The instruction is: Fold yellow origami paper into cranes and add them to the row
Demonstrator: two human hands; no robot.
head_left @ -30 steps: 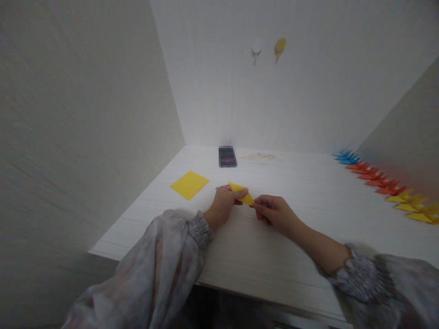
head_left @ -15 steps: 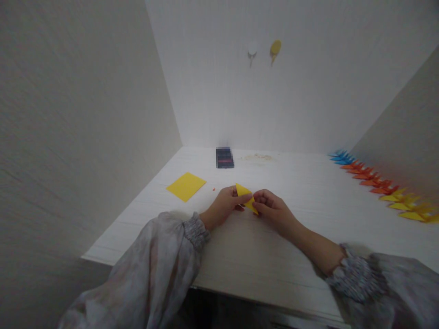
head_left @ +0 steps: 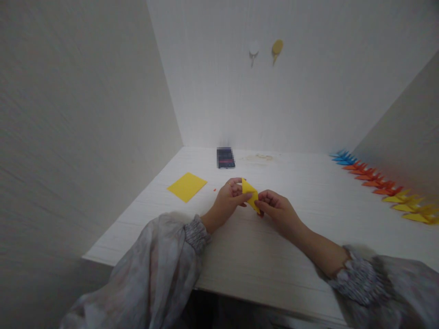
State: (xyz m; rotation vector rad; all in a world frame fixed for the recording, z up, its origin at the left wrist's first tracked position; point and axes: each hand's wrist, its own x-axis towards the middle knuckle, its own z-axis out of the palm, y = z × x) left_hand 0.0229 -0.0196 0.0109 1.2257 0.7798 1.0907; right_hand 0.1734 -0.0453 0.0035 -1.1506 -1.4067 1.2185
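Between my hands, just above the table, is a small folded piece of yellow origami paper (head_left: 249, 188), pointed at its upper end. My left hand (head_left: 230, 197) grips it with the thumb pressed across its front and the fingers behind. At its lower right edge, my right hand (head_left: 274, 205) pinches the paper between thumb and fingertips, the other fingers curled. Parts of the paper lie hidden under the thumbs. Left of my hands, a flat yellow paper square (head_left: 187, 187) rests on the table.
Along the right side runs a row of folded paper cranes: blue (head_left: 344, 157), orange-red (head_left: 372, 177) and yellow (head_left: 411, 208). A dark, blurred-out phone-like object (head_left: 225, 158) lies near the back wall. A tiny orange scrap (head_left: 215, 189) sits on the white table (head_left: 295, 283).
The folded yellow paper has turned a little and shifted slightly right in my hands. My left fingers have spread out further behind it, and my right hand still pinches its edge.
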